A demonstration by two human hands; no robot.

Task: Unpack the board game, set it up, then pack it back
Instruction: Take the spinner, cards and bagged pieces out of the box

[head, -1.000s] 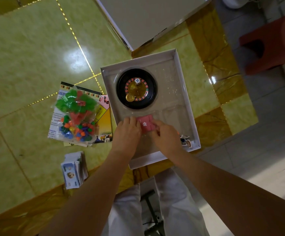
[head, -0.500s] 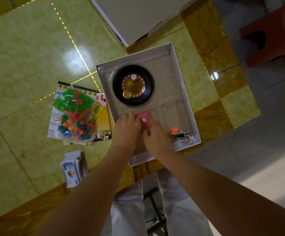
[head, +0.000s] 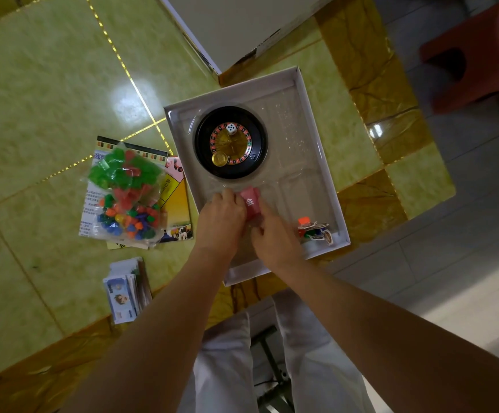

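Money: a stack of notes (head: pixel 123 290) is lying at the near edge of the table (head: pixel 48 84), already out of the box.
Left hand: the left hand (head: pixel 220 222) is curling its fingers round the left side of the red cards (head: pixel 249 201).
Right hand: the right hand (head: pixel 275 236) is pinching the same deck from the right, so both are grasping it.
Cards: the deck is sitting low in a near compartment of the box (head: pixel 242 274), just in front of the wheel.
Pawns: a few card figures on coloured stands (head: pixel 315 231) are lying in the near right compartment.
Bag: a clear bag of green, red and mixed pieces (head: pixel 126 195) is resting on the folded board (head: pixel 176 204), left of the box.
Wheel: the roulette wheel (head: pixel 232 143) is sitting in its round well, carrying a die (head: pixel 231 128) and a gold coin (head: pixel 220 159).
Lid: the lid (head: pixel 236 25) is lying beyond the box.
Progress: this is looking like mid-unpacking. Money, bag and board are out, while cards, pawns and wheel are waiting. Setting up and packing back are all to come, I'd judge.
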